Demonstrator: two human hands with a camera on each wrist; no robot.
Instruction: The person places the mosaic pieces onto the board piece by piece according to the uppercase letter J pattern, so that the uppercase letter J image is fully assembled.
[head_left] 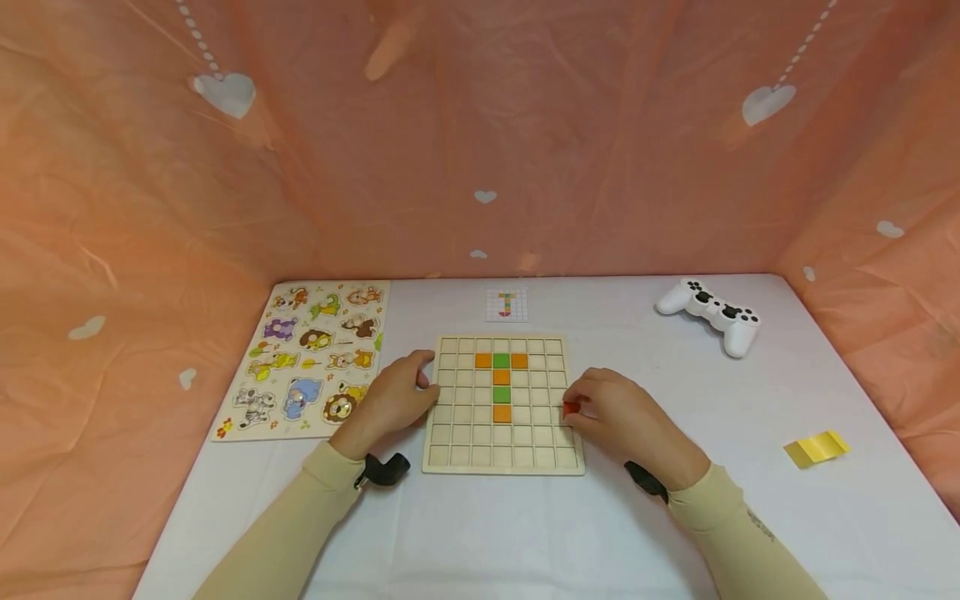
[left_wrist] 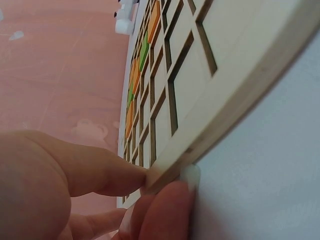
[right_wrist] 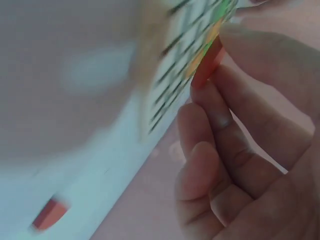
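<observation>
A wooden grid board point(head_left: 458, 434) lies on the table between my hands. Orange and green tiles point(head_left: 501, 395) fill several of its squares in a T shape. My left hand point(head_left: 393, 396) pinches the board's left edge; in the left wrist view the thumb point(left_wrist: 107, 172) lies on the rim with fingers against its side. Between thumb and fingertips, my right hand point(head_left: 630, 417) holds a red tile point(right_wrist: 207, 62) just over the board's right edge. Another red piece point(right_wrist: 50, 214) lies on the table in the right wrist view, blurred; the head view does not show it.
Behind the board lies a small pattern card point(head_left: 492, 313). An animal puzzle board point(head_left: 315, 429) is at left, partly behind my left hand. At right are a white game controller point(head_left: 708, 310) and a yellow folded piece point(head_left: 817, 449). Peach curtains point(head_left: 600, 167) enclose the table.
</observation>
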